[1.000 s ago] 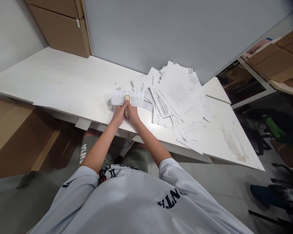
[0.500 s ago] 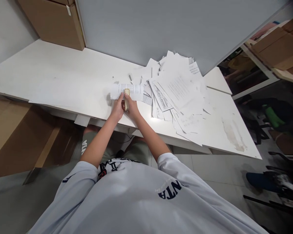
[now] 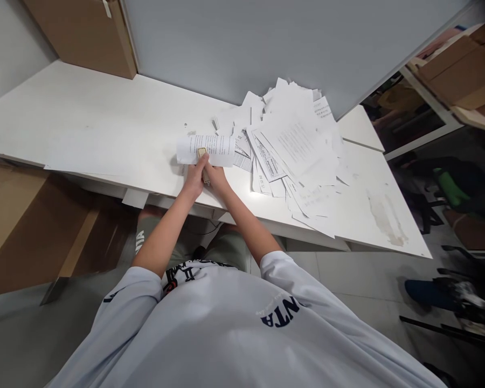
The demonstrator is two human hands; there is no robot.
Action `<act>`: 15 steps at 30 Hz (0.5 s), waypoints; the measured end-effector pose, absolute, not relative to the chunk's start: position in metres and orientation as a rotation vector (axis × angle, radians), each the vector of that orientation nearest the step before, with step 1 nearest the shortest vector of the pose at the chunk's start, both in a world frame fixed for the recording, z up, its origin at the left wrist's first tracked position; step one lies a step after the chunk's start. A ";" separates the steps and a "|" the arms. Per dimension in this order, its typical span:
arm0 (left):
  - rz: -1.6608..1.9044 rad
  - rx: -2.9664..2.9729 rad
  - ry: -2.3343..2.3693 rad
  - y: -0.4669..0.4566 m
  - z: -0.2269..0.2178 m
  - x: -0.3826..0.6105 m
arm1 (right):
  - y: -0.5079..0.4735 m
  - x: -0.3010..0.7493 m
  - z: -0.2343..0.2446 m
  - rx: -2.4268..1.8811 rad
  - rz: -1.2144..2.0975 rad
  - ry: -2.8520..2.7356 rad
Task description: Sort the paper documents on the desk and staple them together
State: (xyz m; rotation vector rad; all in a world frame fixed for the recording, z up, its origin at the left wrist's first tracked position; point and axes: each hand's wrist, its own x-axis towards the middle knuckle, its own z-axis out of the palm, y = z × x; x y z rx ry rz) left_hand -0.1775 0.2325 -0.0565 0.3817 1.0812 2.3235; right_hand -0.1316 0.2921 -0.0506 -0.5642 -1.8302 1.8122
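A beige stapler (image 3: pixel 202 153) points away from me at the front part of the table, its head over the near edge of a printed paper (image 3: pixel 222 151). The paper is curled, its long side lying across the stapler. My left hand (image 3: pixel 194 179) is closed round the stapler from the left, with the thumb up on its top. From the right my right hand (image 3: pixel 215 177) is also closed against the stapler, next to the left hand. The fingers under the stapler are hidden.
A loose heap of printed papers (image 3: pixel 295 145) spreads to the right of my hands, against the grey partition (image 3: pixel 234 48). A cardboard box (image 3: pixel 92 40) stands at the back left of the white table (image 3: pixel 117 116). An open carton (image 3: pixel 36 226) sits below on the left.
The stapler has tilted and shifted slightly left, and the paper has moved a little left with it. My left thumb now lies further over the stapler's top. The heap is unchanged.
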 end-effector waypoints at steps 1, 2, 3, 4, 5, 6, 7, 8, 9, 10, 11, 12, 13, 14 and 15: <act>2.336 0.385 1.080 0.232 -0.055 -0.176 | 0.292 -0.131 -0.049 -0.572 1.784 -1.847; 2.348 0.388 1.080 0.232 -0.054 -0.175 | 0.291 -0.130 -0.048 -0.568 1.757 -1.862; 2.358 0.389 1.079 0.231 -0.052 -0.174 | 0.290 -0.129 -0.047 -0.551 1.734 -1.873; 2.363 0.388 1.078 0.231 -0.051 -0.174 | 0.290 -0.128 -0.046 -0.521 1.714 -1.880; 2.363 0.384 1.077 0.230 -0.050 -0.173 | 0.289 -0.127 -0.046 -0.483 1.694 -1.882; 2.358 0.380 1.077 0.229 -0.049 -0.172 | 0.289 -0.127 -0.046 -0.443 1.675 -1.882; 2.352 0.375 1.078 0.229 -0.048 -0.172 | 0.288 -0.126 -0.046 -0.410 1.659 -1.883; 2.347 0.371 1.081 0.228 -0.047 -0.171 | 0.288 -0.126 -0.046 -0.390 1.652 -1.884; 2.346 0.369 1.083 0.228 -0.047 -0.171 | 0.288 -0.126 -0.046 -0.381 1.657 -1.890; 2.347 0.369 1.084 0.228 -0.047 -0.171 | 0.288 -0.125 -0.047 -0.378 1.671 -1.896; 2.350 0.367 1.086 0.227 -0.047 -0.171 | 0.288 -0.125 -0.047 -0.381 1.688 -1.899; 2.350 0.363 1.089 0.227 -0.047 -0.170 | 0.288 -0.125 -0.048 -0.387 1.698 -1.897; 2.346 0.358 1.090 0.226 -0.047 -0.170 | 0.288 -0.125 -0.048 -0.396 1.698 -1.888; 2.340 0.353 1.089 0.226 -0.046 -0.170 | 0.288 -0.125 -0.049 -0.405 1.691 -1.877; 2.334 0.352 1.082 0.226 -0.046 -0.170 | 0.288 -0.125 -0.049 -0.414 1.681 -1.864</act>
